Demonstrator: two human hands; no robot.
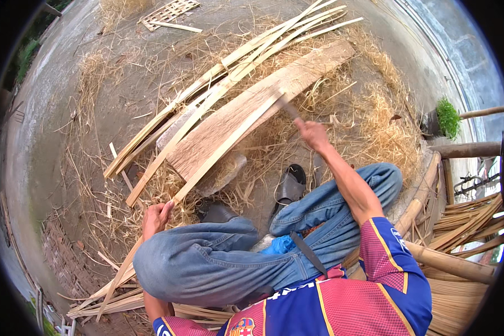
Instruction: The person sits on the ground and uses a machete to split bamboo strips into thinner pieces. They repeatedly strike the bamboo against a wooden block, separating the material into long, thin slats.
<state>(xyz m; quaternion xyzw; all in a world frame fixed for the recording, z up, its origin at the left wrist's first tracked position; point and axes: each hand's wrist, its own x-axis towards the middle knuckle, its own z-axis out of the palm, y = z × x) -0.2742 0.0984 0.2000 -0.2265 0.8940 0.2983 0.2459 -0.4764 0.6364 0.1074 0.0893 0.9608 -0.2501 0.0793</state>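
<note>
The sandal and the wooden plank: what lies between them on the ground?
In the head view, loose straw-like shavings cover the ground between the dark sandal and the wooden plank; nothing else shows there.

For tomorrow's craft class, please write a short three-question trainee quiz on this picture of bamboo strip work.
1. True or false: the left hand grips the long pale bamboo strip.
2. What lies under that strip? A) wide rough wooden plank B) green plastic tray C) metal bench
3. Fill in: the right hand holds a blurred tool over the ____.

Key: 1 true; 2 A; 3 plank.
</note>
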